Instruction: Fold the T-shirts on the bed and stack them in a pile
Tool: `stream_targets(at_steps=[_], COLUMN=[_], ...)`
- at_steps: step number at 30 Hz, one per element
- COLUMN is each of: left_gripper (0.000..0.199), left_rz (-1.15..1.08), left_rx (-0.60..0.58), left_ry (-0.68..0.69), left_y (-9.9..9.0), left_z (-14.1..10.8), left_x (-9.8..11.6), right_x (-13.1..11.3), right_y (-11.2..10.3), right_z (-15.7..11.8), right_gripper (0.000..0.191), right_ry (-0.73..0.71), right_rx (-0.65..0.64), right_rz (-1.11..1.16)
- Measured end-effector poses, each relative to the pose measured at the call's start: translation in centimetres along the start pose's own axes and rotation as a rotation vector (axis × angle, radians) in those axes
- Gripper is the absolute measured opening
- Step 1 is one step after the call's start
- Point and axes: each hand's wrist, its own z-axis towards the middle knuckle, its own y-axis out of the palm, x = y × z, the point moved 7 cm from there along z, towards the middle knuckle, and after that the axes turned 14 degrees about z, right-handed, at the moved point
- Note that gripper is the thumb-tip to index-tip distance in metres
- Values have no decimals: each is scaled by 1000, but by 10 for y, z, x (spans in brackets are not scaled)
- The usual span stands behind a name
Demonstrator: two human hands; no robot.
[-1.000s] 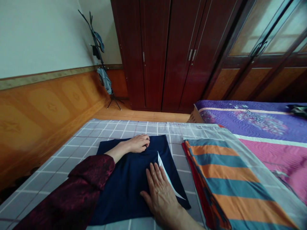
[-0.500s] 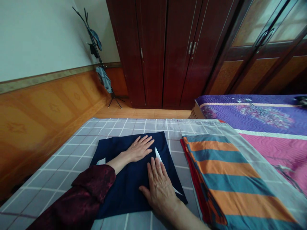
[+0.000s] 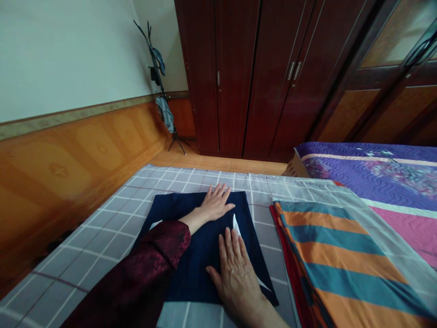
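A folded navy-blue cloth with white patches lies flat on a grey checked bedspread. My left hand rests palm down near its far edge, fingers spread. Below and to the right, my right hand also lies flat on the cloth, partly covering a white curved patch, with its thumb apart. Neither hand grips anything. A maroon sleeve on my left arm hides the cloth's left part. To the right is a folded striped cloth in orange and teal, with red fabric at its left side.
Beyond the far edge stands a dark red wardrobe. A coat rack with garments is in the corner by the wood-panelled wall. At right is another bed with a purple and pink quilt.
The view has turned left, so everything sits further right. My left hand has slid over the cloth toward its far edge and fingers now point more away from me. My right hand stays flat.
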Motion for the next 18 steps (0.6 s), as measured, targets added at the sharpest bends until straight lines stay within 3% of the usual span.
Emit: stream_targets(at_steps=[3, 8, 11, 15, 18], left_gripper=[64, 65, 63, 64, 64], left_rz=[6, 49, 13, -22, -22], left_rx=[29, 36, 75, 14, -25], left_ry=[125, -85, -16, 144, 117], left_y=[-4, -26, -39, -24, -10], left_z=[-1, -7, -40, -95, -109], left_x=[9, -19, -12, 11, 8], right_x=[1, -1, -2, -2, -2], right_y=[2, 0, -1, 0, 1], right_z=[1, 3, 3, 2, 2], right_gripper=[74, 75, 74, 72, 72], right_ry=[2, -14, -31, -57, -66], right_rx=[-25, -55, -39, 4, 28], right_rz=[-5, -27, -37, -54, -65])
